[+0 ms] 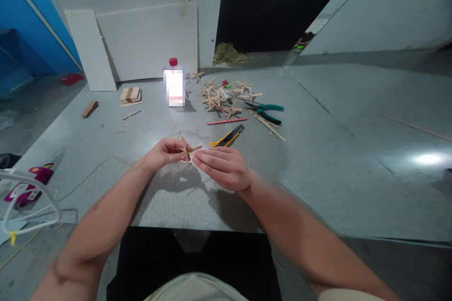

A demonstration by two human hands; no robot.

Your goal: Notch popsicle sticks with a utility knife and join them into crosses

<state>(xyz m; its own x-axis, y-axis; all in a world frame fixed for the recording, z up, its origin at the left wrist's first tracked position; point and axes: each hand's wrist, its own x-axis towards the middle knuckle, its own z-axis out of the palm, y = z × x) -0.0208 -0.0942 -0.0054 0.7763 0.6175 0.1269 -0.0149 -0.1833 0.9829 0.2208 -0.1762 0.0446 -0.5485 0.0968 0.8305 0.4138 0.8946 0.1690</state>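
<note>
Both my hands meet over the grey floor mat (pixel 148 127) in front of me. My left hand (pixel 163 153) pinches a small cross of wooden sticks (pixel 185 151), its fingers closed on the left end. My right hand (pixel 222 167) is curled, with its fingertips pressed on the same cross from the right. A yellow and black utility knife (pixel 229 137) lies just beyond my right hand. Further back lies a pile of finished wooden stick stars (pixel 221 96).
A white bottle with a red cap (pixel 174 83) stands at the back, beside a stack of wooden sticks (pixel 130 95). Green-handled pliers (pixel 266 111), a red pencil (pixel 226 122) and loose sticks (pixel 271 128) lie near the pile. A pink tool (pixel 30 183) and white cable (pixel 31 207) sit left.
</note>
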